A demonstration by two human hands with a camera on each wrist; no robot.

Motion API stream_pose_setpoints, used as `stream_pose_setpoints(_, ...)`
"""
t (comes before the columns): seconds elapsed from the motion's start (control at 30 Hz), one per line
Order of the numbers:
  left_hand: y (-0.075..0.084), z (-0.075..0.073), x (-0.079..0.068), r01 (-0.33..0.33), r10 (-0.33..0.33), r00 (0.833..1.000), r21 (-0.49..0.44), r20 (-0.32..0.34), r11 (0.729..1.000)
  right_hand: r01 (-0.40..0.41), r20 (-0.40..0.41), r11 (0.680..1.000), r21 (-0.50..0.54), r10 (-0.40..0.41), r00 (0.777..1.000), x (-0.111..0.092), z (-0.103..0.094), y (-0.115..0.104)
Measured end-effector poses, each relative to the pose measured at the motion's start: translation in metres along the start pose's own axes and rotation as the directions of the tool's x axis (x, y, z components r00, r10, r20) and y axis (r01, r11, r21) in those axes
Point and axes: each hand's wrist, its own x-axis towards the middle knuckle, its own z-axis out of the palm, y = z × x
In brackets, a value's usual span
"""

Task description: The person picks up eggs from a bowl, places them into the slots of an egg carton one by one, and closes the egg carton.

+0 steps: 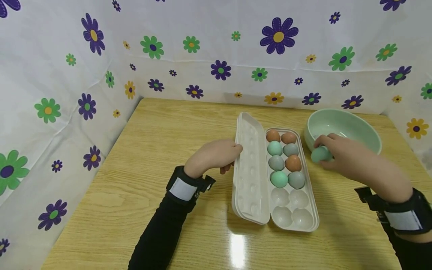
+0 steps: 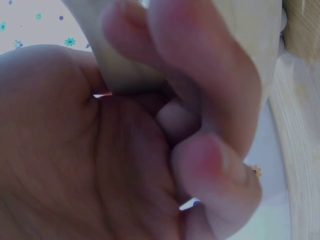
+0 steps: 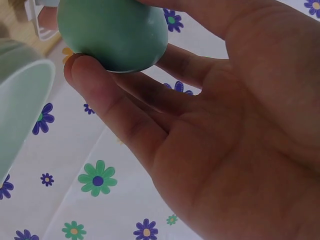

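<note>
An egg carton (image 1: 315, 210) lies with its lid (image 1: 251, 176) raised on the left. My left hand (image 1: 216, 155) holds that lid by its outer edge, thumb on top; its curled fingers (image 2: 215, 75) fill the left wrist view. Brown eggs (image 1: 293, 163), green eggs (image 1: 279, 179) and grey eggs (image 1: 296, 180) sit in the carton's rear cups, while the nearest cups show bare bottoms. Between thumb and fingertips, my right hand (image 1: 354, 157) pinches a green egg (image 1: 321, 154), held in the air between the carton and the bowl. The right wrist view shows this egg's smooth rounded end.
A pale green bowl (image 1: 374, 135) stands at the back right, just behind my right hand. The wooden table (image 1: 135, 168) extends left of the carton. Flower-printed cloth (image 1: 202, 37) hangs along the back and both sides.
</note>
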Motion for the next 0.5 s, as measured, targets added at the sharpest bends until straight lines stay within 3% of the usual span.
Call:
stream_pose_setpoints(0.23, 0.000, 0.000, 0.001, 0.017, -0.017, 1.000, 0.007, -0.003, 1.000, 0.053, -0.045, 0.998, 0.036, -0.052, 0.998, -0.002, 0.005, -0.013)
stream_pose_setpoints(0.5, 0.001, 0.000, 0.001, 0.029, -0.029, 1.000, 0.003, -0.003, 1.000, 0.045, -0.007, 0.998, 0.048, -0.045, 0.999, -0.005, 0.011, -0.036)
